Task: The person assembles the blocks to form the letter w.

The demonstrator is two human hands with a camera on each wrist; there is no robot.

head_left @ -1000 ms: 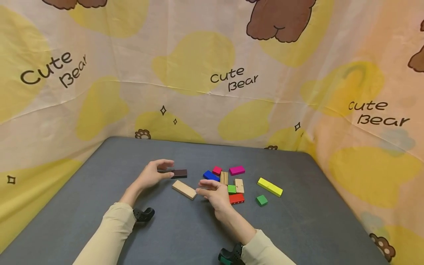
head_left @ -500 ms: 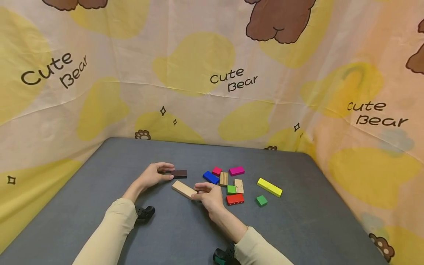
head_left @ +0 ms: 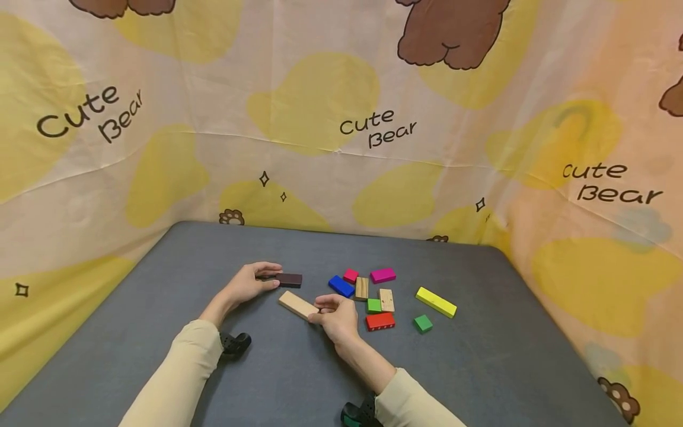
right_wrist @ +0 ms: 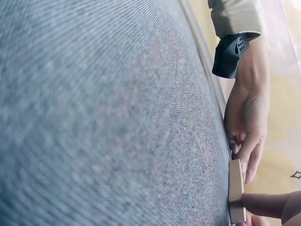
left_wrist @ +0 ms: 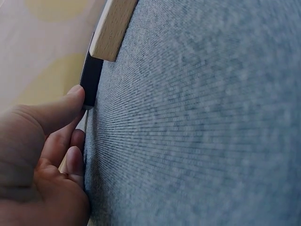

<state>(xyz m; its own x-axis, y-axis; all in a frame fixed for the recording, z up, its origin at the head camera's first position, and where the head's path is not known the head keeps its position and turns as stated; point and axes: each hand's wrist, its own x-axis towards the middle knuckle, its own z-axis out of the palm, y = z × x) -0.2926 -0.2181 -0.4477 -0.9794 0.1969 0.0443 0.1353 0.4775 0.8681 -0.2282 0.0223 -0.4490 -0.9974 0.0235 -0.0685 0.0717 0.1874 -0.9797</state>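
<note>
Head view shows a person's left hand (head_left: 246,284) at the left end of a dark brown block (head_left: 290,280), thumb on its near side and fingers on the far side, clamped lightly on that end, while the right hand (head_left: 338,317) pinches the near right end of a pale wooden plank (head_left: 296,305) between thumb and fingers. The plank lies slantwise on the grey table (head_left: 267,379), just nearer than the dark brown block, its left end farther away than its right. In the left wrist view the left thumb presses the block's edge; in the right wrist view the right thumb rests across the plank. To the right of the hands lies a loose group: a blue block (head_left: 341,286), a pinkish-red block (head_left: 350,275) and a magenta block (head_left: 383,275) on the far side, a striped wooden block (head_left: 361,289) in the middle, a light green block (head_left: 374,305) beside a pale wooden block (head_left: 386,300), and a red block (head_left: 380,321) nearest. Farther right are a yellow bar (head_left: 436,302) and, nearer, a darker green block (head_left: 423,324)
</note>
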